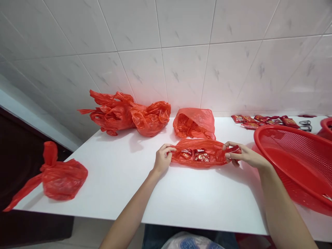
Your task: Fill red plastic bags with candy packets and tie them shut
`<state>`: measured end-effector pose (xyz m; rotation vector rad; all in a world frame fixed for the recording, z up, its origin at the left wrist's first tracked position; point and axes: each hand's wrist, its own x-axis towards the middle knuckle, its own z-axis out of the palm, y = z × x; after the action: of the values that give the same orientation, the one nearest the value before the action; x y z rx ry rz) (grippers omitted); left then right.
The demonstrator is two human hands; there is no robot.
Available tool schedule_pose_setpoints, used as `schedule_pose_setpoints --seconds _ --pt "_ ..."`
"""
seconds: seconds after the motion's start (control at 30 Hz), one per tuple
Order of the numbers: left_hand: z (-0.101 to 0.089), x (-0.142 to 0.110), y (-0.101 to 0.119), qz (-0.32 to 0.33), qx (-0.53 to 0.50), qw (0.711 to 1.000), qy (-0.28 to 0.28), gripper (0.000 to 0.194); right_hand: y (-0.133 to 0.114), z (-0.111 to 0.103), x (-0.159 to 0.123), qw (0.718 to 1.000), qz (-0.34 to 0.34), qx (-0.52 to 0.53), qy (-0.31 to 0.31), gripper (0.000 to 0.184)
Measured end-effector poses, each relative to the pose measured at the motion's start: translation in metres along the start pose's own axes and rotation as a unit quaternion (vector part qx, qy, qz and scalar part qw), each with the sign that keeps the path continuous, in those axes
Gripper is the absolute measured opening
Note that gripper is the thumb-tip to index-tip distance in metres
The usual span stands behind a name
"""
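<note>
A red plastic bag [198, 163] lies on the white table with its mouth spread wide, and several small red packets [199, 155] show inside. My left hand [163, 157] pinches the left end of its rim. At the right end, my right hand [240, 154] has its fingers closed on a small red packet [234, 149], close against the bag's edge. Whether those fingers also grip the bag is hard to make out. Just behind stands another red plastic bag [194, 122], its opening facing forward.
Red plastic bags [114, 112] sit against the tiled wall at the back left. A knotted red bag [64, 180] is at the table's left edge. On the right stands a large red basket [290, 162]; loose red packets [264, 121] and scissors [305, 125] lie behind it.
</note>
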<state>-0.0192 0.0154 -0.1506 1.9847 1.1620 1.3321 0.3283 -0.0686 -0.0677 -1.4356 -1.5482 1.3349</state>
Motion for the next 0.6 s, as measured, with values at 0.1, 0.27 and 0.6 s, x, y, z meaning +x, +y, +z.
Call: schedule_pose_setpoints --seconds 0.1,0.27,0.6 --pt "-0.009 0.001 0.005 -0.003 0.007 1.0 0.03 0.035 -0.002 -0.001 -0.006 0.999 0.031 0.008 -0.019 0.05" --pt "-0.011 0.002 0.029 0.082 0.051 0.992 0.085 0.025 0.0 0.001 -0.001 0.999 0.015 0.042 -0.018 0.051" --pt "0.038 0.015 0.064 0.056 0.112 0.942 -0.31 0.032 0.003 0.008 0.011 0.988 -0.043 0.147 0.029 0.047"
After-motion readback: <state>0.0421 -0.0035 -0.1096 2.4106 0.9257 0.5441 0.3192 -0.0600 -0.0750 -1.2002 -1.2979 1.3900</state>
